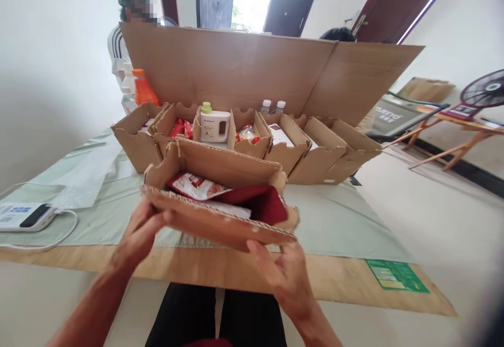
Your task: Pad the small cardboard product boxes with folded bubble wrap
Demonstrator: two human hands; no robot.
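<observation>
Between my hands is an open cardboard box (220, 229), tilted a little and above the table's front part. My left hand (144, 231) grips its left end near the bottom, thumb on the front wall. At the right end my right hand (281, 273) clasps the lower corner, also with the thumb in front. Inside the box lie a red and white printed packet (197, 185) and something dark red (270, 202), along with a whitish piece. Fingers under and behind the box are hidden.
Behind stands a row of cardboard bins (285, 150) holding packets. A white bottle with a green cap (214, 125) is among them, before a tall cardboard panel (236, 69). A power bank (27, 217) with a cable lies left. A person (118, 48) is beyond the panel.
</observation>
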